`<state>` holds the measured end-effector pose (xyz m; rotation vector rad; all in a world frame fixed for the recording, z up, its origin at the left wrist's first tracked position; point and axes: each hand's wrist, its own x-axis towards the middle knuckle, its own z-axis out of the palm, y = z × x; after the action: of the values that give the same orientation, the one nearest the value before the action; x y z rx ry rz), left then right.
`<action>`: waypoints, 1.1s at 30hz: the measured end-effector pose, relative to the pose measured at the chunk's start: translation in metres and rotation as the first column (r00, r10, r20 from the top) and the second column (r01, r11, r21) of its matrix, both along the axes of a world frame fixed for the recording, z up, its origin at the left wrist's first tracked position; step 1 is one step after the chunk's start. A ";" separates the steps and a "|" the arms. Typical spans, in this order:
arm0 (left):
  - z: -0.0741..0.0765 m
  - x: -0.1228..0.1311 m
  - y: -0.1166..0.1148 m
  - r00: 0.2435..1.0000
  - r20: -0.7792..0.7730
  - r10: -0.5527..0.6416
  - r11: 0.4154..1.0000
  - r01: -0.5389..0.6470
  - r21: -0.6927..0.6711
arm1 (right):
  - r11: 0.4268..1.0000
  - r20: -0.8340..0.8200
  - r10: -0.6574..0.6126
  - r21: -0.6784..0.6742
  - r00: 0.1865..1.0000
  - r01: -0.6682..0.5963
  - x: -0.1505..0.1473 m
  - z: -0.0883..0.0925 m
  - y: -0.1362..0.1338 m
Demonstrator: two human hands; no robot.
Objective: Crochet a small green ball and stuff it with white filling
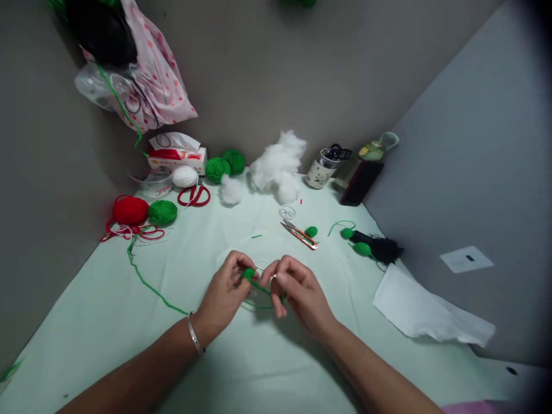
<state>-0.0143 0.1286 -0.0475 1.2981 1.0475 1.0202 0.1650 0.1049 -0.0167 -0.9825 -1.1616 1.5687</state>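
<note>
My left hand (226,290) pinches a small green crocheted piece (248,273) above the pale green table (107,333). My right hand (297,290) is closed on a thin metal crochet hook (262,269) whose tip points at that piece. A green yarn strand (149,284) runs from the work leftward toward a green yarn ball (163,212). A silver bangle (195,335) sits on my left wrist.
Thread snips (299,234) and small green crocheted pieces (354,241) lie beyond my hands. A red yarn ball (130,210), red scissors (195,195), more green balls (225,165), white stuffing (278,167), a tissue box (176,158), a cup (321,169) and white paper (426,313) surround the work.
</note>
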 end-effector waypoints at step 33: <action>0.026 -0.031 0.156 0.947 -0.302 0.111 0.973 -0.042 0.228 | 0.980 0.474 -0.076 0.199 0.877 -0.023 0.016 0.020 0.018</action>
<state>-0.0450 0.2842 -0.0216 1.6501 1.2593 1.0312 0.1811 0.1229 0.0031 -1.2872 -1.6044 1.1827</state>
